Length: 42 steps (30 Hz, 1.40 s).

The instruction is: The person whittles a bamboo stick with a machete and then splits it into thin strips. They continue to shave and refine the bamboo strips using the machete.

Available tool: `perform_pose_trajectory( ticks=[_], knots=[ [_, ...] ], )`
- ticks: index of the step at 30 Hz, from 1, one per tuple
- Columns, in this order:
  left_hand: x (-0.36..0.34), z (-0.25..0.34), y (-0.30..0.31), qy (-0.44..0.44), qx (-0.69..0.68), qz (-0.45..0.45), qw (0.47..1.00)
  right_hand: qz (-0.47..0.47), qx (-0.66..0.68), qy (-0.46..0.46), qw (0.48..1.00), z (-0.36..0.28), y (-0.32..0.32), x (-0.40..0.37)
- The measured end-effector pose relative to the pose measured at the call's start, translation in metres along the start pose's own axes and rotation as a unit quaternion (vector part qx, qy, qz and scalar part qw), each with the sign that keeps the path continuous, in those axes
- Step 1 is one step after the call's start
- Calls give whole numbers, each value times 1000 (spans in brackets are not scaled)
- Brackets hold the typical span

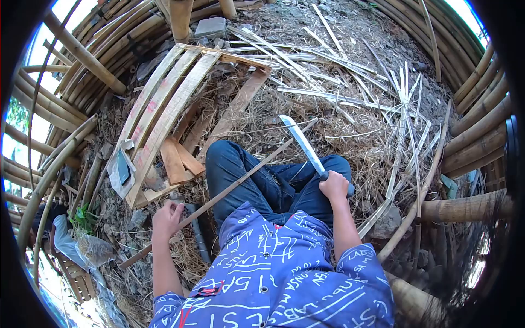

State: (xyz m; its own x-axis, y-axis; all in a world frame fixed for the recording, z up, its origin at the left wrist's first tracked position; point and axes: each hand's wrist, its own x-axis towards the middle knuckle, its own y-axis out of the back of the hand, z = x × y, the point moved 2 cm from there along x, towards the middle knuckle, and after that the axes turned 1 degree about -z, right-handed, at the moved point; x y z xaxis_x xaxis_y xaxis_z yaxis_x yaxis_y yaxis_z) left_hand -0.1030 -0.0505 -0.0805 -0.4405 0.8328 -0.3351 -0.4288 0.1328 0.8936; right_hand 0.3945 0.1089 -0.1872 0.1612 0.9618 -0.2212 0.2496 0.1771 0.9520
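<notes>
My right hand [334,186] is wrapped round the dark handle of a machete [306,147]. Its long pale blade slants up and left over my right knee, the tip near the upper end of a bamboo strip [240,180]. This long brown strip lies diagonally across my left leg, its lower end on the ground. My left hand [168,218] has its fingers curled together, and the strip passes beneath its heel and wrist. Whether those fingers pinch anything, I cannot tell. A dark curved object [200,240] lies beside my left hip.
A slatted wooden frame [158,104] leans ahead on the left, with a pale wrapper [120,172] on its edge. Many split bamboo strips [402,117] lie scattered ahead and right over straw-covered ground. Stacked bamboo poles [476,131] wall both sides. A person's sleeve [65,240] shows at far left.
</notes>
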Motion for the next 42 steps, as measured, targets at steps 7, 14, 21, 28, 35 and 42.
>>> perform_pose_trajectory(
  ticks=[7, 14, 21, 28, 35, 42],
  knots=[
    [97, -94, 114, 120, 81, 473, 869, 4, 9, 11, 1000, 0, 1, -2],
    [262, -229, 110, 244, 48, 229, 941, -1, 2, -3, 1000, -2, 4, -5],
    [289, -230, 98, 183, -88, 184, 962, -4, -17, -10, 1000, 4, -2, -1],
    [260, -243, 108, 204, -57, 262, 941, -28, -28, -5, 999, -2, -2, 2],
    [272, -278, 79, 162, -197, 154, 955, -25, -4, 1, 1000, 0, 1, 1],
    [284, -278, 87, 160, -152, 154, 963, -19, -12, -4, 1000, 6, -5, 0]
  ],
)
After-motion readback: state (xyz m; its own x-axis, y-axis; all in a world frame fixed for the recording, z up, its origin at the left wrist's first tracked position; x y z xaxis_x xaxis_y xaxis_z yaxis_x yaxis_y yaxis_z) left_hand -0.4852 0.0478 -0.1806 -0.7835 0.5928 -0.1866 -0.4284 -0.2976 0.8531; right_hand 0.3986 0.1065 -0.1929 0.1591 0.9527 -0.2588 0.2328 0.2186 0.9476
